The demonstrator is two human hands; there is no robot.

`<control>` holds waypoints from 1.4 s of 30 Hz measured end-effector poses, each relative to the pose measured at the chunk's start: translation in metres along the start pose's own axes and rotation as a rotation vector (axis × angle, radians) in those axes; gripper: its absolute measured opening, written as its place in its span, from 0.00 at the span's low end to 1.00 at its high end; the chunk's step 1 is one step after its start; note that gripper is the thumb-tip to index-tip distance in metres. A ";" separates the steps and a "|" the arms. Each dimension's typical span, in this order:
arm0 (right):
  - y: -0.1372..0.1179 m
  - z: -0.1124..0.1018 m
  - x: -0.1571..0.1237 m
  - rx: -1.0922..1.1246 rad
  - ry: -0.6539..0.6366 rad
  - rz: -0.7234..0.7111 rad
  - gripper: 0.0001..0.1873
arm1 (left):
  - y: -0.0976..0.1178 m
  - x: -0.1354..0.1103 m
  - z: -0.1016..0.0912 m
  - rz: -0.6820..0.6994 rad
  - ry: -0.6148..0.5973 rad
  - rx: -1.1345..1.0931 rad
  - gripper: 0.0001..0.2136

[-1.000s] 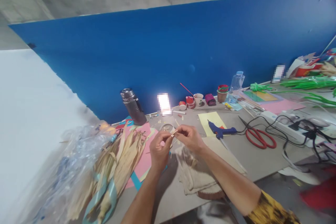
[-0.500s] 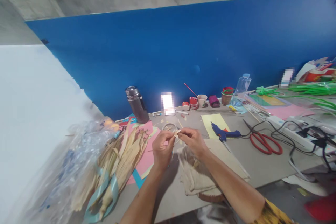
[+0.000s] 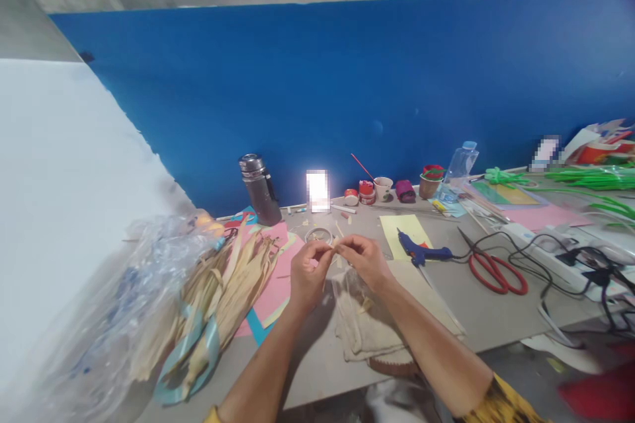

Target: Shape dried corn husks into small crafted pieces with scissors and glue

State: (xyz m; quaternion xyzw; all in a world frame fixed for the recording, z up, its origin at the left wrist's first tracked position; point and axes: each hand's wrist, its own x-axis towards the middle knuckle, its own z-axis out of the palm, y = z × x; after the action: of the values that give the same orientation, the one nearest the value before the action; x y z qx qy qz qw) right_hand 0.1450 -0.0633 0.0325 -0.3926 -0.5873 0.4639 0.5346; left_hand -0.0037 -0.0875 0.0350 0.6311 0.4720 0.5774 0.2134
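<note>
My left hand (image 3: 308,274) and my right hand (image 3: 366,263) meet fingertip to fingertip over the middle of the table. Both are closed in a pinch on a small pale strip (image 3: 335,246), the colour of dried corn husk; the fingers cover most of it. Just behind the fingertips lies a pale ring like a tape roll (image 3: 319,234). Under my right wrist is a folded beige cloth (image 3: 370,337). To the left lies a bundle of dried corn husks (image 3: 251,284) with a light blue ribbon (image 3: 211,350) around its lower part.
On the right are a blue glue gun (image 3: 429,253), red-handled scissors (image 3: 491,272) and a power strip (image 3: 540,251) with tangled cords. A dark thermos (image 3: 261,195), a bright blurred screen (image 3: 318,192) and a paper cup (image 3: 383,190) stand along the blue wall. Plastic wrapping (image 3: 133,317) covers the left side.
The hands stay together, and the strip between the fingertips shows less than before. My right fingers have shifted slightly. The whole view has tilted a little.
</note>
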 end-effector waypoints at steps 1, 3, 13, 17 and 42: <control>0.000 0.000 0.000 -0.008 -0.005 -0.004 0.13 | -0.001 0.000 0.000 -0.016 -0.010 -0.010 0.07; 0.001 0.000 0.000 -0.034 -0.004 -0.016 0.13 | -0.002 0.000 0.001 -0.042 -0.023 -0.029 0.07; -0.010 0.003 -0.002 0.028 0.022 0.086 0.09 | 0.000 -0.001 0.004 -0.159 -0.090 -0.135 0.08; -0.008 0.005 -0.003 0.152 0.031 0.161 0.09 | 0.001 -0.003 0.006 -0.153 -0.066 -0.133 0.08; -0.002 0.008 -0.007 -0.141 0.098 -0.091 0.09 | -0.010 -0.001 0.012 -0.333 0.009 -0.381 0.07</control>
State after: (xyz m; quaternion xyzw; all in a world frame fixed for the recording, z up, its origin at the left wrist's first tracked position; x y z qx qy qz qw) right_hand 0.1379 -0.0718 0.0327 -0.4241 -0.6089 0.3769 0.5543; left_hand 0.0044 -0.0800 0.0236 0.4905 0.4532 0.6155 0.4186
